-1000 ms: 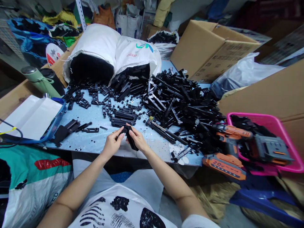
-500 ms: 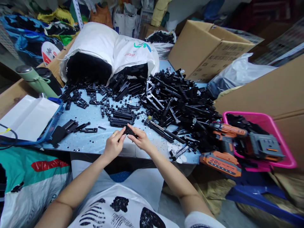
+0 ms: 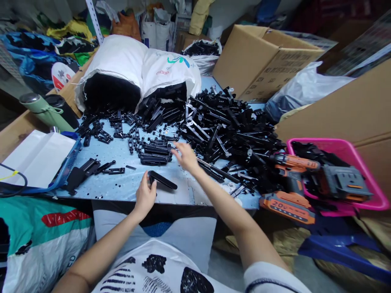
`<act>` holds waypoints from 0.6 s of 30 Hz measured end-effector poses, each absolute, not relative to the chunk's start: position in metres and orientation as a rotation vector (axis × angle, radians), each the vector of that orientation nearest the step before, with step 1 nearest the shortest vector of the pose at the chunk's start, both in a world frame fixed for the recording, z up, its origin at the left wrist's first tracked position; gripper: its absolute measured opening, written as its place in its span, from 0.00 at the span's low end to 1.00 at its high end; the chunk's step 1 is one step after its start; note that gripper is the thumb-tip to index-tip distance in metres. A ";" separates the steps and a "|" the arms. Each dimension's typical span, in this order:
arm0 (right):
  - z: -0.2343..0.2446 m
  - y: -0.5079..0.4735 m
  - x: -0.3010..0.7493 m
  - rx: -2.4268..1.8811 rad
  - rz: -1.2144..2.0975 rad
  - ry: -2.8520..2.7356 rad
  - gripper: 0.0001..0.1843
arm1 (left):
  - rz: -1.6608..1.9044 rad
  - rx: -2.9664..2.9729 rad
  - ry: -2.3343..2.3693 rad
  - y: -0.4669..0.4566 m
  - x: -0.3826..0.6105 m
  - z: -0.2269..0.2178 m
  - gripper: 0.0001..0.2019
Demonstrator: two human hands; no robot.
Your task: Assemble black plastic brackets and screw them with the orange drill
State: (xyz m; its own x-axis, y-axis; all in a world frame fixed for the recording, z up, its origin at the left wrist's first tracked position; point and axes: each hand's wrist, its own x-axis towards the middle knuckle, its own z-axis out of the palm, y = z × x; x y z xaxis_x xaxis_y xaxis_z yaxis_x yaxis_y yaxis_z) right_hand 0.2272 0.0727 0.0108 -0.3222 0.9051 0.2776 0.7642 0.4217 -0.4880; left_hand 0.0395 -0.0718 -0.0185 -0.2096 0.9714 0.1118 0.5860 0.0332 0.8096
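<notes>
My left hand (image 3: 146, 194) grips one end of a long black plastic part (image 3: 163, 180) near the front edge of the table. The part slants down to the right, just over the blue tabletop. My right hand (image 3: 185, 156) is apart from it, farther back, with fingers stretched toward small loose pieces. Its fingers are a little blurred, and I see nothing held in them. Just left of my right hand lies a row of similar black parts (image 3: 155, 154). Behind it spreads a large heap of black and silver metal pieces (image 3: 214, 126).
White sacks (image 3: 119, 53) spill black parts at the back. An orange cordless drill (image 3: 290, 183) and a pink basket (image 3: 374, 189) stand at the right. A cardboard box (image 3: 244, 61) is behind. At the left are a blue tray (image 3: 65, 167) and green bottle (image 3: 45, 112).
My hands were together around a small-looking black part. Now the right hand has let go and moved back and right, while the left keeps the part, its length now showing.
</notes>
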 end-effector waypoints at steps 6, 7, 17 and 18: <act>0.020 0.190 0.282 -2.012 -0.156 -2.127 0.18 | 0.424 2.485 1.498 -0.055 0.042 -0.012 0.24; 0.022 0.196 0.283 -2.017 -0.163 -2.153 0.17 | 0.308 2.549 1.400 -0.049 0.043 -0.011 0.23; 0.033 0.031 0.267 -0.967 0.334 -2.869 0.20 | 0.237 2.461 1.372 -0.036 0.027 -0.017 0.17; 0.026 0.010 0.266 -0.919 0.352 -2.951 0.21 | 0.227 2.446 1.335 -0.036 0.027 -0.016 0.18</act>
State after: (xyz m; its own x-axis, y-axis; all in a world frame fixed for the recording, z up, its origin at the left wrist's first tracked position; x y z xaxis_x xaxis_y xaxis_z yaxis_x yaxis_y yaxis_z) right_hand 0.2664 0.0101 0.0261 -0.8248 0.5642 -0.0375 0.5571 0.7997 -0.2238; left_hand 0.0265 -0.0360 -0.0160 0.5445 0.8384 -0.0236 0.7833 -0.4983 0.3717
